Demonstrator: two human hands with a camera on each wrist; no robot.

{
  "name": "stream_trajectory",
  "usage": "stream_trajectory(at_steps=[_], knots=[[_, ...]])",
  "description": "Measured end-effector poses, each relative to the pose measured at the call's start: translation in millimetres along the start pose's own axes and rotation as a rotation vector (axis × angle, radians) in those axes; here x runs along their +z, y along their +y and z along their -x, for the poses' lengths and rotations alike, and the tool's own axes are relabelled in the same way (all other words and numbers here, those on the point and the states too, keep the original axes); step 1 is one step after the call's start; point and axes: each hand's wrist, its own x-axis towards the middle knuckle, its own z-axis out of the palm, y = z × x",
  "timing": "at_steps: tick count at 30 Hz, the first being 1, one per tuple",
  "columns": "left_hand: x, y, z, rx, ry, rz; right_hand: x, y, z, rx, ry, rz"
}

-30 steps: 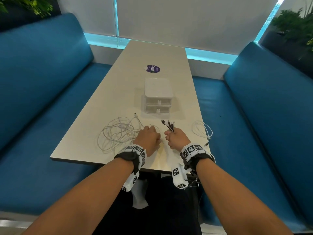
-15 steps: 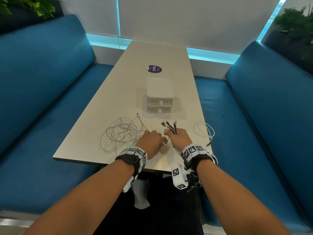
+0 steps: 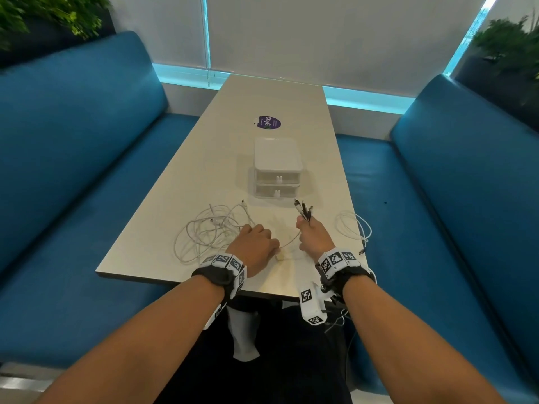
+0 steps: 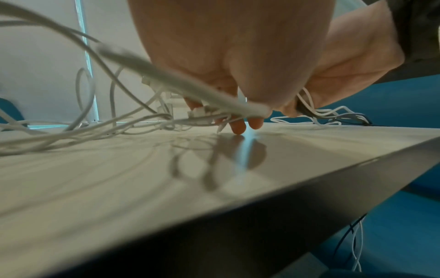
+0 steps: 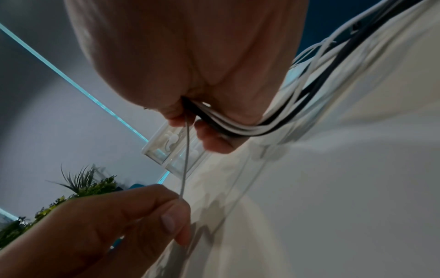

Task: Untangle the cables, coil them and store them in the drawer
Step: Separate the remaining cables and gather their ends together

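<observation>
A tangle of white cables lies on the table's near left. My left hand rests beside it and pinches one thin white cable between thumb and fingers. That cable runs across to my right hand, which grips a bundle of black and white cable ends that stick up from the fist; the bundle also shows in the right wrist view. Another loop of white cable lies to the right, near the table edge. The small white two-drawer box stands behind, both drawers shut.
The beige table runs between two blue benches. A purple round sticker lies beyond the drawer box. Cables hang off the table's right near corner. Plants stand at both back corners.
My right hand has lifted and moved slightly away from the left, raising the cable ends. The thin white cable now stretches between the two hands.
</observation>
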Motion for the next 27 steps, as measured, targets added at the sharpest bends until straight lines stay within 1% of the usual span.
stream_trajectory(at_steps=[2,5,9,11,12,14,17,18,19,21,24,27], knots=[[2,3,-2,0.011,0.004,-0.002,-2,-1,2,-0.015,-0.027,-0.112],[2,4,-5,0.021,0.005,-0.019,-7,-2,4,-0.044,-0.116,-0.234],[2,14,-11,0.099,-0.005,-0.063,-5,-7,2,-0.056,-0.184,-0.254],[1,20,-15,0.123,-0.019,-0.059,-1,-10,1,-0.067,-0.207,-0.204],[2,22,-16,0.133,-0.019,-0.047,0,-11,0,-0.078,-0.214,-0.149],[5,21,-17,0.133,-0.021,-0.008,2,-13,-1,-0.118,-0.244,0.065],[12,6,-14,0.127,-0.017,0.014,0,-7,3,-0.216,-0.291,0.585],[13,-2,-12,0.122,-0.013,0.006,-3,-3,4,-0.244,-0.288,0.715],[12,-10,-9,0.105,-0.016,0.006,-8,1,5,-0.259,-0.267,0.790],[7,-25,-4,0.061,-0.035,0.005,-21,10,2,-0.224,-0.171,0.828],[0,-35,-2,0.033,-0.056,-0.019,-29,13,-7,-0.109,-0.023,0.728],[0,-24,-5,-0.006,-0.059,0.005,-18,4,-7,-0.120,0.030,0.591]])
